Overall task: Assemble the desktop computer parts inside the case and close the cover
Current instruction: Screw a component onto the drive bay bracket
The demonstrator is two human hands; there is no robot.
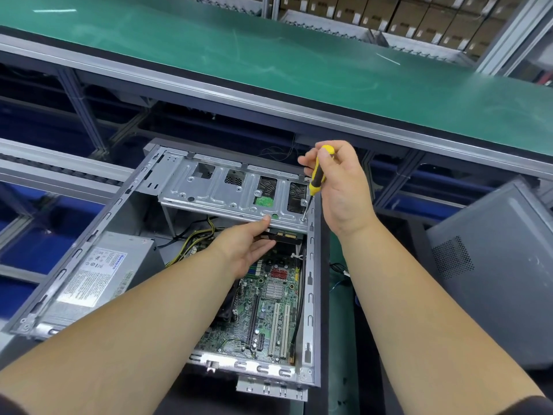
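Observation:
An open computer case (pixel 89 235) lies on its side in front of me. Inside are a green motherboard (pixel 269 310) and a grey power supply (pixel 98 271). A silver drive bracket (pixel 209 190) spans the far end of the case, with a hard drive (pixel 287 236) under it. My right hand (pixel 338 187) grips a yellow and black screwdriver (pixel 318 172), its tip on a screw at the bracket's right corner. My left hand (pixel 245 247) reaches under the bracket, thumb on the bracket's front edge and fingers beneath the drive.
The grey case cover (pixel 493 265) lies to the right of the case. A green conveyor belt (pixel 269 55) runs across the back on an aluminium frame. Yellow and black cables (pixel 191 238) sit beside the power supply. Cardboard boxes (pixel 419 16) are stacked far behind.

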